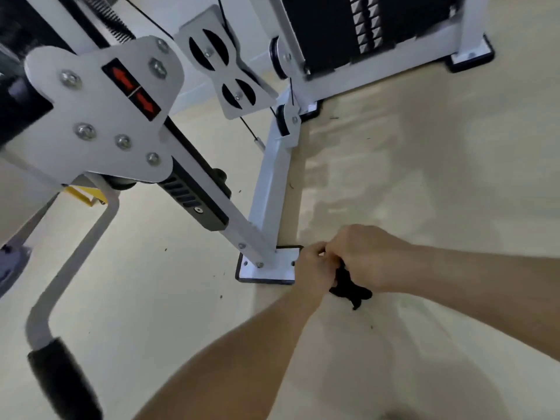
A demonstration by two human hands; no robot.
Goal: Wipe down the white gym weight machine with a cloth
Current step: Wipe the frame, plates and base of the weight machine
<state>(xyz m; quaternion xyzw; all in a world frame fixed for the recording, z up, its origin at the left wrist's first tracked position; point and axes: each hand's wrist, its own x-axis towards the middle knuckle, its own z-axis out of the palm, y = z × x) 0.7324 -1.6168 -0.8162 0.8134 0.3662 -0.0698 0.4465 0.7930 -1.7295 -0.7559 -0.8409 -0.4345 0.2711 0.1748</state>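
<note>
Cloth (348, 287), black, grasped by left hand (313, 269) and right hand (363, 256), beside machine foot (268, 269)

No word, brand or number can be read anywhere. One sign is made out: a black rectangular label (131, 89) is fixed on the pale bolted plate (91, 122) of the weight machine (272, 183). Two red arrows (123, 79) are printed on it, pointed away from each other along the label's length (a thin pale line is drawn between them). On the black weight stack (327, 31) at the top, a column of small white markings (367, 22) is seen, but they are too blurred to be read.
</note>
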